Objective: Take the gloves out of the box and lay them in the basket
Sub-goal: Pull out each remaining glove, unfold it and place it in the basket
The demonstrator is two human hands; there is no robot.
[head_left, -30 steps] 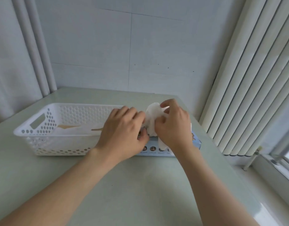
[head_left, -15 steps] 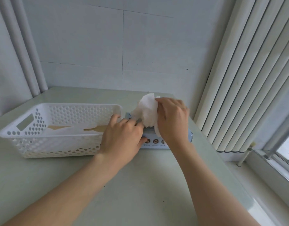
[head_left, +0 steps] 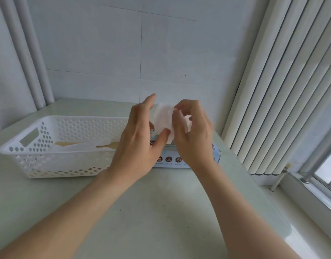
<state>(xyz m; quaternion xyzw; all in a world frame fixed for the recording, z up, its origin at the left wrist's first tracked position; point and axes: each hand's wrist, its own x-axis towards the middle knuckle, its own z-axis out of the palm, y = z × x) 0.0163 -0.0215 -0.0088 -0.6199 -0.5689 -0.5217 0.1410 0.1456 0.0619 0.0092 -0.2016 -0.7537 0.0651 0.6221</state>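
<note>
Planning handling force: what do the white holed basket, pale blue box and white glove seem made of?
White holed basket: moulded plastic, smooth sheen, punched-looking holes. Pale blue box: probably printed cardboard, flat faces, sharp edges. White glove: thin, matte, crumpling; film or fabric, unclear.

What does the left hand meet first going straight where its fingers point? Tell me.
Probably the back wall: the left hand points up and away, beside the glove, not at it. Depth is unclear.

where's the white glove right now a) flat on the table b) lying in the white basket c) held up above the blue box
c, the right hand pinches the thin white glove above the pale blue cardboard box, clear of the white perforated plastic basket
</note>
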